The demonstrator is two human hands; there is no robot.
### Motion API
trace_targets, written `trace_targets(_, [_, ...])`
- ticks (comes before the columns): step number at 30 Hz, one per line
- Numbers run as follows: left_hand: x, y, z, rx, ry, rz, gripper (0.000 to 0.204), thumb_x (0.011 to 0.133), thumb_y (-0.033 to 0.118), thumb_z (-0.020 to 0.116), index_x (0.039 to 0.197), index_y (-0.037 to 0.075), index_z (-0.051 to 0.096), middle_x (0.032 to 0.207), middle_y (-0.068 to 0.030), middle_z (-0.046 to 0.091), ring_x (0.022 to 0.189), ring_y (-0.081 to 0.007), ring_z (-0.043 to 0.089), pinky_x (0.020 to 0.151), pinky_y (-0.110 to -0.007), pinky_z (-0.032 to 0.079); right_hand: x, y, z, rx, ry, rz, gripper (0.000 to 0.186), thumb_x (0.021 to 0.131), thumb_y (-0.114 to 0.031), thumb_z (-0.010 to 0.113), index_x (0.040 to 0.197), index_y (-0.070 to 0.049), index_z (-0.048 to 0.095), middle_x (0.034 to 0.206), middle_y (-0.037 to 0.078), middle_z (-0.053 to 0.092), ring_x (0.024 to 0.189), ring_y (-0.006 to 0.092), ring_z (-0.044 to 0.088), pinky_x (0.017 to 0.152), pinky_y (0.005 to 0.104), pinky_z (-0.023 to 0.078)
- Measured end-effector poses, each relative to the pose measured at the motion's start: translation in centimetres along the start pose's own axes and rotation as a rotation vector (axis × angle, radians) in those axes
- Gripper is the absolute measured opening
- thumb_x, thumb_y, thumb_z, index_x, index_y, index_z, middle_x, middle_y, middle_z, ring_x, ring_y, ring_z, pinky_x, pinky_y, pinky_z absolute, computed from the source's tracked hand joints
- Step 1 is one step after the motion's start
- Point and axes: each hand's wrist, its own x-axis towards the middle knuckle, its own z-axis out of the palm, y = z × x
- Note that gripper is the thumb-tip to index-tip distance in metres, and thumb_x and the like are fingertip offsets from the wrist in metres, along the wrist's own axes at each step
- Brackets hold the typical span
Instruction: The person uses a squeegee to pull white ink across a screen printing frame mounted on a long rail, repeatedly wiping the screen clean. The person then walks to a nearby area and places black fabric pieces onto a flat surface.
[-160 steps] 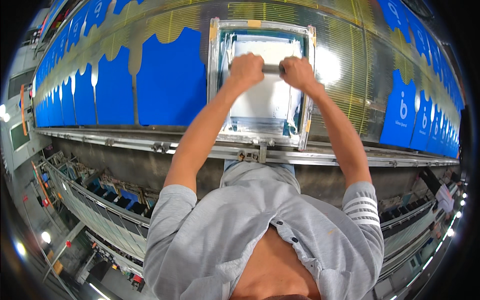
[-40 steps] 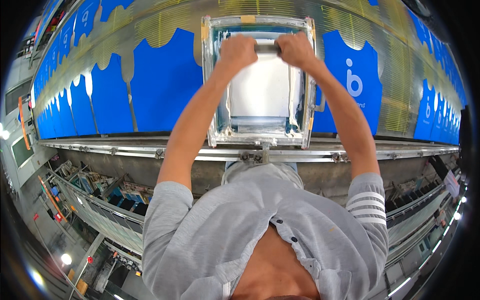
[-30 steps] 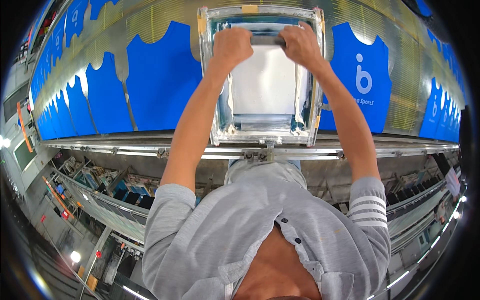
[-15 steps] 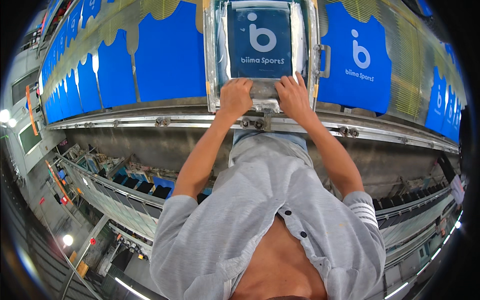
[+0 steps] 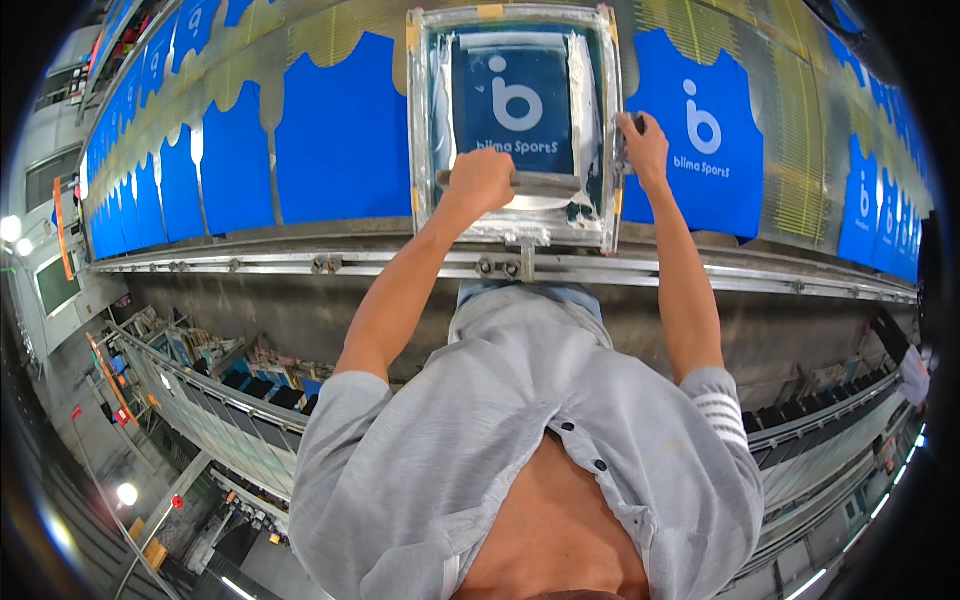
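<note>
My left hand (image 5: 482,182) is closed on the squeegee (image 5: 548,183), which lies across the lower part of a screen-printing frame (image 5: 610,70). The dark stencil (image 5: 528,135) inside shows a pale logo and lettering, with white ink along the sides and lower edge. My right hand (image 5: 646,142) is closed on a handle (image 5: 632,123) at the frame's right side. A blue vest panel (image 5: 735,150) with a white printed logo lies just right of the frame. A plain blue panel (image 5: 340,130) lies to its left.
Rows of blue panels (image 5: 172,170) run along the long table (image 5: 795,120) to both sides. A metal rail (image 5: 380,265) follows its near edge. Racks with dark items (image 5: 250,385) stand below left and right. A hanging pale cloth (image 5: 915,380) is at far right.
The squeegee came down toward me over the screen, baring the dark stencil where white ink covered it. My right hand has left the squeegee for the frame's side handle; my left still holds it.
</note>
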Motion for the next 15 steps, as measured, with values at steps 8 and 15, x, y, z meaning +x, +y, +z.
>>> trace_targets(8, [16.0,-5.1,-9.2,0.010,0.357,0.036,0.031,0.068,0.015,0.066,0.097,0.016,0.075,0.085,-0.0143,0.071,0.084,-0.0335,0.069,0.074,-0.044,0.055,-1.3,-3.6,-1.9,0.118,-0.079,0.177,0.041,0.088,-0.034,0.069,0.106,0.003,0.064,0.069,0.006,0.060,0.054,0.0131,0.056,0.047,0.0304,0.044])
trace_targets(15, [12.3,-4.4,-6.0,-0.060,0.346,0.055,0.035,0.072,0.011,0.060,0.104,0.018,0.074,0.097,-0.0119,0.070,0.092,-0.0317,0.067,0.080,-0.045,0.052,-1.3,-5.2,-2.5,0.088,-0.040,0.128,0.042,0.088,-0.033,0.068,0.112,0.000,0.065,0.077,0.009,0.064,0.056,0.0148,0.058,0.049,0.0308,0.046])
